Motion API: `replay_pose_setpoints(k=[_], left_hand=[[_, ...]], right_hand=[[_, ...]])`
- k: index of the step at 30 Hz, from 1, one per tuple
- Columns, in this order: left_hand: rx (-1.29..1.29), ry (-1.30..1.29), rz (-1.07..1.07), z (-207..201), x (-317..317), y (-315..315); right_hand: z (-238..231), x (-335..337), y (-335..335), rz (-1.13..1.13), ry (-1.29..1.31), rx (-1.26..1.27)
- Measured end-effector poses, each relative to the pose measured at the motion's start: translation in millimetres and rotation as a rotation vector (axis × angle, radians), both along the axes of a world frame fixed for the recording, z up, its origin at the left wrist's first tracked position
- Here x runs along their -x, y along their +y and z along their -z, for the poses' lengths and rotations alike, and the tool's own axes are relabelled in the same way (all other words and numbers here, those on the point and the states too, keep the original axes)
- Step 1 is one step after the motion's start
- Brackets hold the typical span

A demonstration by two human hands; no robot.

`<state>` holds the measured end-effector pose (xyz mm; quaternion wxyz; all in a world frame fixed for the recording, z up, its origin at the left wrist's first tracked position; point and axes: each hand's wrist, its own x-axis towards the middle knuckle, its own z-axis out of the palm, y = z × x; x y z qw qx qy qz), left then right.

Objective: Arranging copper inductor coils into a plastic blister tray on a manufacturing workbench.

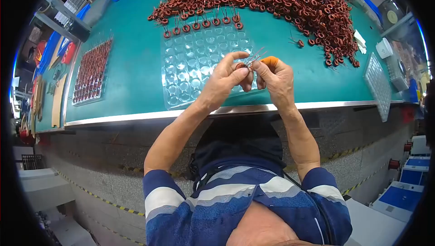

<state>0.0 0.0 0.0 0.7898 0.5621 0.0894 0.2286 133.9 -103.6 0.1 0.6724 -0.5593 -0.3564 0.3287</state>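
Now coil (241, 66) leads up-right, both hands (225, 79)

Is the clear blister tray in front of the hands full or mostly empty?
Mostly empty: the clear blister tray holds copper coils only along its far row.

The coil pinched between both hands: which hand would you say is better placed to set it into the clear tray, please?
Probably the left hand: its fingertips pinch the coil right above the clear tray; the right hand grips the wire leads.

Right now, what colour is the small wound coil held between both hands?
Reddish-brown copper colour, with thin bare wire leads; the coil shows best in the head view.
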Motion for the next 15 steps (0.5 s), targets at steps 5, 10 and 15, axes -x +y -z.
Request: replay_pose_setpoints(k=[5,10,15], left_hand=[[0.015,0.041,-0.080,7.6,-5.2,-0.3],[0.077,-0.007,-0.173,8.6,-3.9,-1.0],[0.085,-0.008,-0.184,9.5,-2.6,-1.8]], right_hand=[[-1.3,10.6,0.0,0.081,-0.025,-0.021],[5.1,2.1,-3.6,0.159,0.045,-0.093],[-2.2,11.6,0.7,0.181,-0.017,-0.023]])
